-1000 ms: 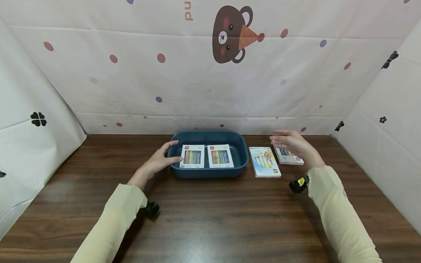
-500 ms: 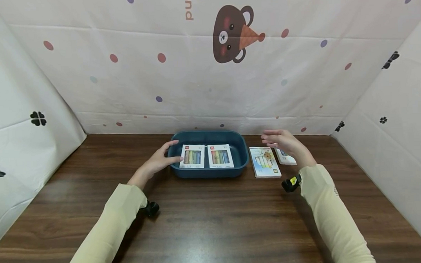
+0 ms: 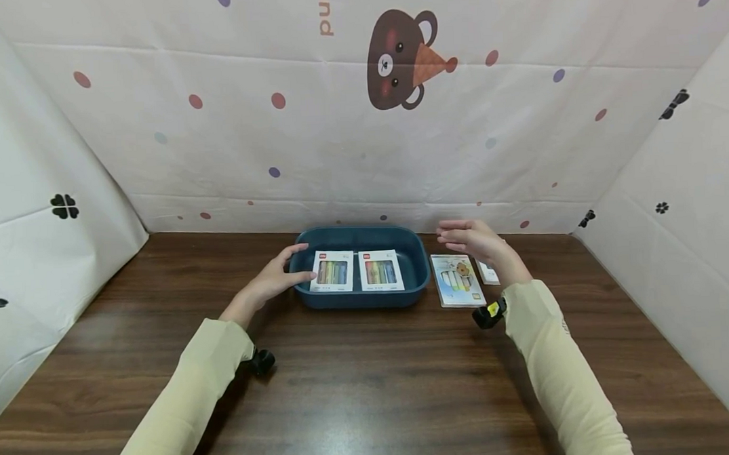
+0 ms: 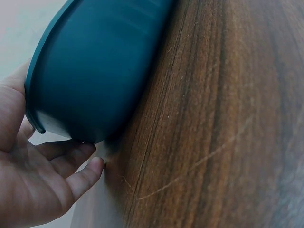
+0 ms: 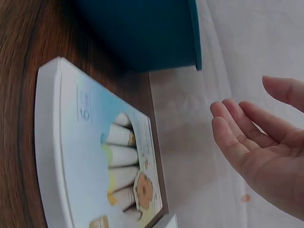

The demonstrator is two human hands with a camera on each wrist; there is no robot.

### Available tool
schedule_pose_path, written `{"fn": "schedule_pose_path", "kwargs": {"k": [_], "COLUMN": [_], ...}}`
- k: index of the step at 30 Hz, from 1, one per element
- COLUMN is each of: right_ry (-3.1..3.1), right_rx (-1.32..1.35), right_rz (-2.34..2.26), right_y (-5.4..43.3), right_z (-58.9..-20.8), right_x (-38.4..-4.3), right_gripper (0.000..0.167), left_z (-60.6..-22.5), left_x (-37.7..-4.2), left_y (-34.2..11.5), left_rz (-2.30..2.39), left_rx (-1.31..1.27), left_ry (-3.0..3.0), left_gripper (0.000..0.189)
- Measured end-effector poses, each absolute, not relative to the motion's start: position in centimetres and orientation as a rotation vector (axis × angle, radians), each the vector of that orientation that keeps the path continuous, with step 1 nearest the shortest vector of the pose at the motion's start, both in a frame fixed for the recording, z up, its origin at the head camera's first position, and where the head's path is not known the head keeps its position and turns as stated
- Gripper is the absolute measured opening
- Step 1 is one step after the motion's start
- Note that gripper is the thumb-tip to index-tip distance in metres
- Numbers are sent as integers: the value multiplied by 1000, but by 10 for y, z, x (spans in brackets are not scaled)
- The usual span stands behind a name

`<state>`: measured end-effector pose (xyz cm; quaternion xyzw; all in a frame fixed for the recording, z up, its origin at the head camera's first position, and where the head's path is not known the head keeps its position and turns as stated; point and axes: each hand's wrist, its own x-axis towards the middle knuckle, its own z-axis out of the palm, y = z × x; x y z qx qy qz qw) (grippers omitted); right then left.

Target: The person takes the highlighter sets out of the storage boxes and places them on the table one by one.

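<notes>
At the left end of a dark teal plastic bin point(image 3: 368, 300), my left hand point(image 3: 271, 279) holds the rim. The left wrist view shows its fingers point(image 4: 78, 159) against the outside of the bin wall. Inside the bin, two white boxes of coloured sticks point(image 3: 332, 271) lie side by side. My right hand point(image 3: 476, 244) hovers with nothing in it, fingers nearly straight, above the far edge of a flat box of thick pens point(image 3: 458, 282). That box has a blue-white front, a cartoon bear and a "6" point(image 5: 84, 114). Beside it, another white box point(image 3: 488, 274) is mostly hidden by the right hand.
A brown wood-grain table point(image 3: 347, 384) lies beneath everything. Behind the bin rises a white cloth backdrop point(image 3: 226, 145) with dots and a bear print, and cloth walls stand at both sides. Both wrists carry black cameras point(image 3: 259, 362).
My right hand has moved left, from above the rightmost white box to above the far edge of the pen box. The left hand and the bin have stayed put.
</notes>
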<state>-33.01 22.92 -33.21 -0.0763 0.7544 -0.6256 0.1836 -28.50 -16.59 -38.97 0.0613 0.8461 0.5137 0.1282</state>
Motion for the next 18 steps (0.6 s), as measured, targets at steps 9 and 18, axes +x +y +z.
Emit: {"fn": "schedule_pose_path", "kwargs": {"k": [9,18], "right_ry": [2119,2119], "right_rx": [-246,-283], "right_rz": [-1747,-1723], "right_y": [212,199], "right_z": [-330,-328], "right_x": [-329,-328], "right_gripper": [52,50], "left_z": [-388,-377], "left_x": [-285,-278], "left_y": [-166,-162], "left_rz": [1503,1518], "left_rx": [169,168], "left_ry": [2459,2428], "left_gripper": [71,71]}}
